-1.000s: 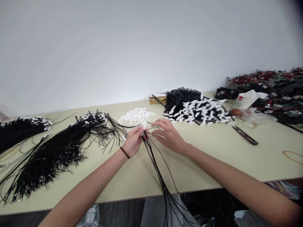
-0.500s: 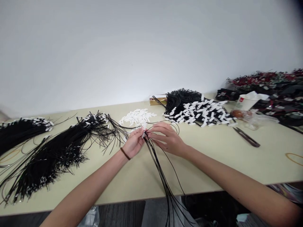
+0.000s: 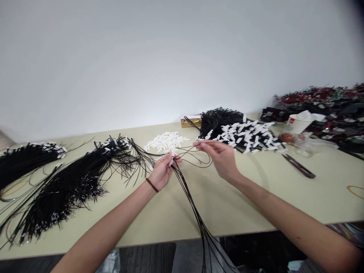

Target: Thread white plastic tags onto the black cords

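Note:
My left hand (image 3: 162,170) is closed around the top of a bundle of thin black cords (image 3: 193,206) and a small white tag, near the middle of the pale table (image 3: 256,197). The bundle runs down over the table's front edge. My right hand (image 3: 221,154) is raised slightly to the right, its fingers pinching one black cord that loops back toward the left hand. A heap of loose white tags (image 3: 165,140) lies just behind the hands.
A big heap of black cords (image 3: 71,178) lies at the left, another (image 3: 25,159) at the far left. Black cords with white tags (image 3: 241,133) are piled behind right. Snips (image 3: 298,166), a paper cup (image 3: 297,122), a gold box (image 3: 191,121) and dark clutter sit at the right.
My right hand has lifted and moved right, away from the left hand, drawing one black cord out into a loop. The left hand has stayed in place on the bundle.

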`<action>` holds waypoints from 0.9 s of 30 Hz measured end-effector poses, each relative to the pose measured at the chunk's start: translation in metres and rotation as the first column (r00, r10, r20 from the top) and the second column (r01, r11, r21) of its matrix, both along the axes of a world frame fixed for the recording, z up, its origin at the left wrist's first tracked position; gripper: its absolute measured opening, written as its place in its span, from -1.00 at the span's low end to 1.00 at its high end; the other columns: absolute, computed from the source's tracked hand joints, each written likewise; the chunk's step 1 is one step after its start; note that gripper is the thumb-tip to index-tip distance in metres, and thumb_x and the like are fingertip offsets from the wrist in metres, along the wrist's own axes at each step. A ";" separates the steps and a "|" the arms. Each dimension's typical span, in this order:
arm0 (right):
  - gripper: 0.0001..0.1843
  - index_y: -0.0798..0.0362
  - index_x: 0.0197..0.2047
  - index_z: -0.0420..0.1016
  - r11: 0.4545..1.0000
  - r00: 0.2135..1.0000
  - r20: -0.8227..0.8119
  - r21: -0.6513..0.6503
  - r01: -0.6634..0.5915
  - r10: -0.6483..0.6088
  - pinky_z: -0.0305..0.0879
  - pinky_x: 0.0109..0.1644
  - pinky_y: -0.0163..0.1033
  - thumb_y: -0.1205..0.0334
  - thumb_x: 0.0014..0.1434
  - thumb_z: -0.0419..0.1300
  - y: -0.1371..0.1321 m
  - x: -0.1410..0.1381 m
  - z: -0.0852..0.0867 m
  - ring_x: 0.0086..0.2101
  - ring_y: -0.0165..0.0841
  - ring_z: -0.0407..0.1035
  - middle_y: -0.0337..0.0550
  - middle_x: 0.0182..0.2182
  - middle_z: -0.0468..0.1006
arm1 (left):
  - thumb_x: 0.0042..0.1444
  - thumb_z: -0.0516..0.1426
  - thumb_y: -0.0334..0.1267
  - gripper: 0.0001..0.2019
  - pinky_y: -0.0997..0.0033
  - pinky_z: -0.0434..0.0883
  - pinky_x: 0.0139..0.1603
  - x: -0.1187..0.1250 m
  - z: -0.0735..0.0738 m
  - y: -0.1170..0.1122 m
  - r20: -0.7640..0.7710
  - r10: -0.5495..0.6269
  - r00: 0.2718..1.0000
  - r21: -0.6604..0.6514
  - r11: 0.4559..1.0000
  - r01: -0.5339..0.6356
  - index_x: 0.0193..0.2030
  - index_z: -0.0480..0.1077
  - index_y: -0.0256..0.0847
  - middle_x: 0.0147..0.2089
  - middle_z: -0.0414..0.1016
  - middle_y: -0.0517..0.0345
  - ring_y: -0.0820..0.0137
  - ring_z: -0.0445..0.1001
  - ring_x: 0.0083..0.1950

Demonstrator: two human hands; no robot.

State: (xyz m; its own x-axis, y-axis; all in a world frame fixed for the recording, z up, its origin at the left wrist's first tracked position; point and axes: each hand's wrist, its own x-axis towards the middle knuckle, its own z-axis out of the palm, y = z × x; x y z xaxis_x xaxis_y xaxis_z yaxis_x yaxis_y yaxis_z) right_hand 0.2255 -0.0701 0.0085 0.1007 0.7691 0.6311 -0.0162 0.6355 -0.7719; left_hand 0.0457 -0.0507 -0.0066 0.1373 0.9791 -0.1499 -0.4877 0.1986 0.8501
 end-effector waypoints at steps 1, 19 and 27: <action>-0.86 0.04 -0.34 0.50 0.998 0.991 -0.132 -0.042 -0.040 0.034 0.43 -0.10 -0.13 0.15 0.09 0.20 0.003 0.004 0.004 -0.26 -0.34 0.46 -0.17 -0.34 0.56 | 0.11 0.08 -0.38 -0.84 0.60 0.39 -0.36 0.000 0.000 0.000 -0.004 0.009 1.000 0.000 1.000 -0.009 -0.44 0.40 -0.38 -0.38 0.49 0.04 0.51 0.48 -0.38; -0.90 0.07 -0.39 0.44 0.763 0.735 0.381 0.583 0.281 -0.562 0.19 -0.47 -0.35 0.35 0.14 0.13 0.005 0.009 -0.001 -0.49 -0.45 0.31 -0.18 -0.50 0.48 | 0.07 0.12 -0.35 -0.88 0.57 0.37 -0.34 0.000 -0.002 -0.002 -0.050 -0.023 0.999 0.047 0.999 0.025 -0.43 0.41 -0.36 -0.39 0.51 0.04 0.49 0.48 -0.35; -0.93 0.06 -0.38 0.32 0.701 0.657 0.431 0.680 0.215 -0.619 0.19 -0.42 -0.34 0.37 0.14 0.12 0.006 -0.001 -0.021 -0.48 -0.45 0.30 -0.23 -0.54 0.44 | 0.03 0.16 -0.30 -0.87 0.56 0.38 -0.36 0.003 -0.003 -0.007 -0.038 -0.107 0.994 0.076 0.991 0.109 -0.44 0.40 -0.36 -0.43 0.50 0.05 0.47 0.47 -0.37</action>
